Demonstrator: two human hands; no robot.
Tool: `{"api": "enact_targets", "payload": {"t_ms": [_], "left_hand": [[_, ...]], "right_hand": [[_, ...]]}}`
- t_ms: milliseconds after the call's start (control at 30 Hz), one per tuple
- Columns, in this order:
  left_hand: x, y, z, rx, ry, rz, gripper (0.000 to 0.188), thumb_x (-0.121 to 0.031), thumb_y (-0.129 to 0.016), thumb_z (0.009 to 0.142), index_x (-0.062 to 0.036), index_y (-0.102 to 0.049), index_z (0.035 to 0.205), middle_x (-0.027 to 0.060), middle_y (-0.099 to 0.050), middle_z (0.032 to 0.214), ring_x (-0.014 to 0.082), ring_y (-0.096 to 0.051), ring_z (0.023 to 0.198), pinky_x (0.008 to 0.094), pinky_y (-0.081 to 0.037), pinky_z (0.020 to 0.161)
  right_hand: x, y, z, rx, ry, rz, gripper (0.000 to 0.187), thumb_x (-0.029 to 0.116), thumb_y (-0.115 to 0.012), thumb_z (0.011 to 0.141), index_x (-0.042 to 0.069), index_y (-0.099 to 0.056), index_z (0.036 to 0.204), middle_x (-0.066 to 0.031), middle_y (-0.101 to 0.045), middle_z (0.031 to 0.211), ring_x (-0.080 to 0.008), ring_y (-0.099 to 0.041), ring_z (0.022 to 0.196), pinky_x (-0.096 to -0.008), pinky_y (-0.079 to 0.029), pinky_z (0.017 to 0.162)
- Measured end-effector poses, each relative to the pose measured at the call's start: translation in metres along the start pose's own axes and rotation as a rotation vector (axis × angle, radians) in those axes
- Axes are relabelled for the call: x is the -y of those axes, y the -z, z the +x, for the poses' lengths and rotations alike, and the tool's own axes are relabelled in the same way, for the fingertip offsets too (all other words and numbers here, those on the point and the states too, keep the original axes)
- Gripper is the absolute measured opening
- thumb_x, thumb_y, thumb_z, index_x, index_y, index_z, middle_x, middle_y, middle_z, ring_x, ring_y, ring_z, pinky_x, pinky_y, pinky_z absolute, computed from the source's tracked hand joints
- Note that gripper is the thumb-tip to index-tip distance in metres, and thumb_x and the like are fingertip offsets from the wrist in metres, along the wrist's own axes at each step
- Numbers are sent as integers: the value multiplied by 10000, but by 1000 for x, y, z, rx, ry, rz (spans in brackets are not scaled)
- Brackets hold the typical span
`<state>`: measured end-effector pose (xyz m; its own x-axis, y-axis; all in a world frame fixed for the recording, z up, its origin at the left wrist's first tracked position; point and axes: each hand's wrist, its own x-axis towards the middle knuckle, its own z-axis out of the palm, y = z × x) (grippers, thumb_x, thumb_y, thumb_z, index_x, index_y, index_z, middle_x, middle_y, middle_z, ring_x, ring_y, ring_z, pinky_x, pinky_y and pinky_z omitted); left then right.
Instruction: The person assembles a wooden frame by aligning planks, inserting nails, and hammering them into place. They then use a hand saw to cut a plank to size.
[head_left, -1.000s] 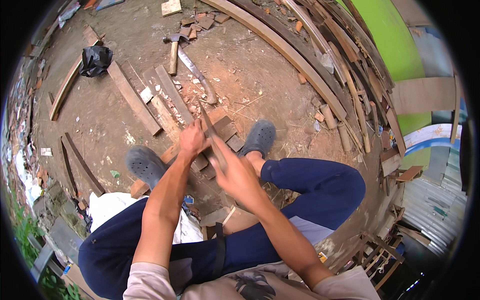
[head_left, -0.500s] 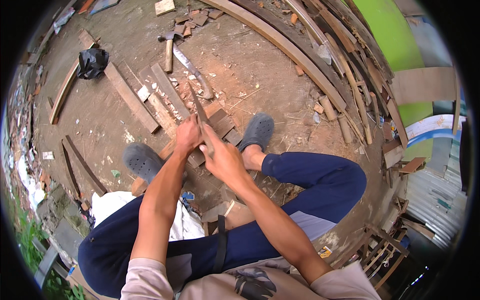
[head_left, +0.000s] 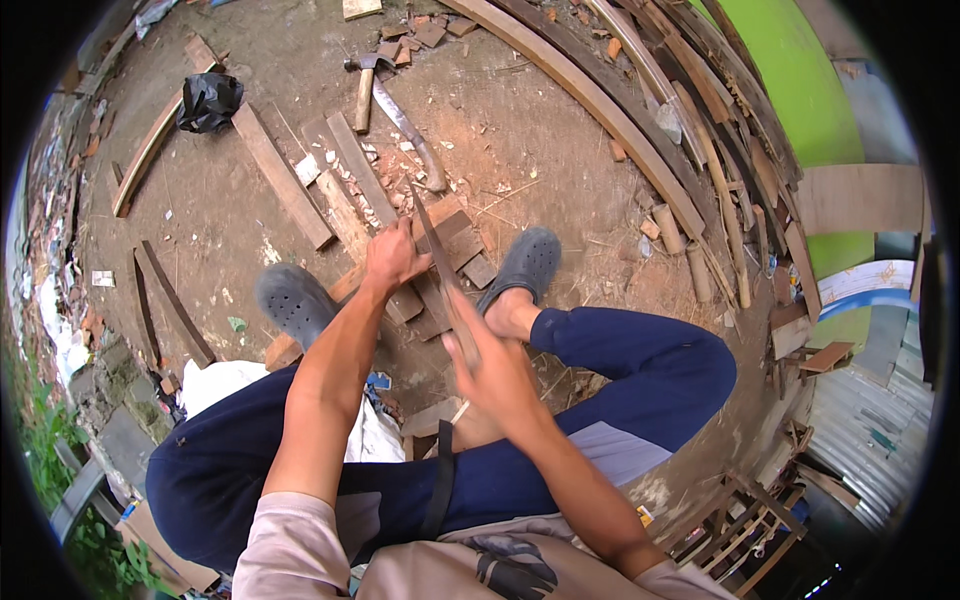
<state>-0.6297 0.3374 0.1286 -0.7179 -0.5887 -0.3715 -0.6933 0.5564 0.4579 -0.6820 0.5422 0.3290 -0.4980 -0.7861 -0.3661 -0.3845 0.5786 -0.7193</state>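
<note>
My right hand [head_left: 492,372] is closed round the handle end of a hand saw [head_left: 440,248], whose narrow blade points away from me and slightly left. Just left of the blade, my left hand [head_left: 393,257] grips a wooden board [head_left: 352,283], its fingers curled over the wood. The saw crosses the stacked wood pieces [head_left: 455,245] beside that hand; where the teeth meet the wood is hidden. Most of the saw's handle is covered by my right fingers.
Beyond the wood lie a hammer [head_left: 366,88] and a machete [head_left: 405,125]. Loose planks [head_left: 280,175] and a black plastic bag [head_left: 210,102] are at the left. My clog-shod feet flank the work. Long timbers [head_left: 600,110] are piled along the right.
My right hand has drawn the saw back toward me and a little right, away from my left hand. My left hand keeps its hold on the board.
</note>
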Motion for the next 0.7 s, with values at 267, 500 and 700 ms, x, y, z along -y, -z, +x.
{"api": "enact_targets", "payload": {"t_ms": [267,500,700], "left_hand": [[-9,-1,10,52,39,-82,689,-428,-754,756,50,-565,1214,299,-680,1063,449,-697,955,509,-571,842],[11,-7,0,-20,-4,7,700,-428,-764,737,50,-570,1210,290,-691,1040,445,-694,961,506,-571,848],[-1,-10,12,-19,-16,-68,708,-467,-761,746,59,-574,1183,286,-692,1015,435,-695,974,502,-572,841]], "right_hand": [[-9,-18,82,82,-203,-82,599,33,-628,909,103,-502,1490,-246,-712,1151,-439,-712,915,-422,-583,788],[7,16,-38,22,-21,52,750,-42,-597,831,140,-444,1543,-259,-698,1174,-449,-703,943,-459,-573,812],[-22,-23,89,44,-86,7,722,-10,-614,846,159,-452,1530,-268,-701,1066,-478,-690,854,-501,-561,751]]}}
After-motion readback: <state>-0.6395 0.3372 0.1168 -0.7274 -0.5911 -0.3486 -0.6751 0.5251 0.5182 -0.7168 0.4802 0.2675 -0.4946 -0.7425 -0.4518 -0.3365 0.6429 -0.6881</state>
